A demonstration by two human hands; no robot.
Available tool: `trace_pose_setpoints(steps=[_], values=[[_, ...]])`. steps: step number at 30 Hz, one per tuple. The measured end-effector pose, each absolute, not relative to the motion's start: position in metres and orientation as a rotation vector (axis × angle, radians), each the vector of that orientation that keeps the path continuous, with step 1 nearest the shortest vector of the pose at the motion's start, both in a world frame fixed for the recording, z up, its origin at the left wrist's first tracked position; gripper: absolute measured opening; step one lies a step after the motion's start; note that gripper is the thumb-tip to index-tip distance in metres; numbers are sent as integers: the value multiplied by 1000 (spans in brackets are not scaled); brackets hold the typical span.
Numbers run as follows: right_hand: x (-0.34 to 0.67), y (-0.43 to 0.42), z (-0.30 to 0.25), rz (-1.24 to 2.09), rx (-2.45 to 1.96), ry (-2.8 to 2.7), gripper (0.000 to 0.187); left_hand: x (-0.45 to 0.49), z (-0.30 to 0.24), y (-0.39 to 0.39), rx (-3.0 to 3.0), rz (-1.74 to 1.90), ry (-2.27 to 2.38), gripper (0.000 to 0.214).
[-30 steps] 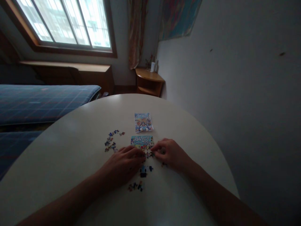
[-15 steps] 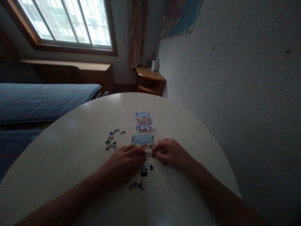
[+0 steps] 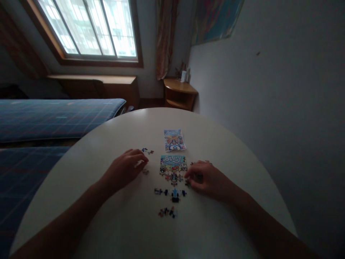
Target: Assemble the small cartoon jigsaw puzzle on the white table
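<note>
A partly joined jigsaw puzzle (image 3: pixel 173 162) with "Bluey" lettering along its top lies on the white round table, its lower edge ragged. My right hand (image 3: pixel 208 178) rests at the puzzle's right side, thumb and forefinger closed around a small dark puzzle piece (image 3: pixel 187 182). To the left, my left hand (image 3: pixel 126 167) hovers low over the table, fingers apart, near loose puzzle pieces (image 3: pixel 147 151) that it partly covers. Below the joined part lies a small group of blue and black pieces (image 3: pixel 175 194). Several more loose pieces (image 3: pixel 167 212) sit nearer to me.
Behind the puzzle lies a printed picture sheet (image 3: pixel 174 140). The round table (image 3: pixel 151 237) stands beside a white wall (image 3: pixel 269 118). A plaid-covered bed (image 3: pixel 59 118) is at the left, and a wooden corner shelf (image 3: pixel 179 86) stands beyond the table.
My left hand has moved away from the puzzle, left toward the loose pieces, uncovering the puzzle's lower part. My right hand stays by its right edge. The view has turned slightly left.
</note>
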State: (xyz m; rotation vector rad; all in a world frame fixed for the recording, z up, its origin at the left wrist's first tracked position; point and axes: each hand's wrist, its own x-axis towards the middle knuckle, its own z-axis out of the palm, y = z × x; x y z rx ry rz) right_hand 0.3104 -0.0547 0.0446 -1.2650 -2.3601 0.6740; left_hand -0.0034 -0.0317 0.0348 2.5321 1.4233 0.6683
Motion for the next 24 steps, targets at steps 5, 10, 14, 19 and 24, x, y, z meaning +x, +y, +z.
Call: trace_pose_setpoints(steps=[5,10,14,19,24], values=[[314,-53,49,666,-1242,-2438,9,-37,47,-19,2338,424,1721,25],[320,-51,51,685,-1244,-2475,12,-45,48,-18,2268,358,1822,27],[334,-46,53,744,-1276,-2520,22,-45,44,-17,2234,334,1792,26],[358,-39,59,780,-1371,-2509,22,-43,40,-17,2195,317,1754,24],[374,-34,56,796,-1403,-2406,27,-43,40,-18,2169,322,1756,25]])
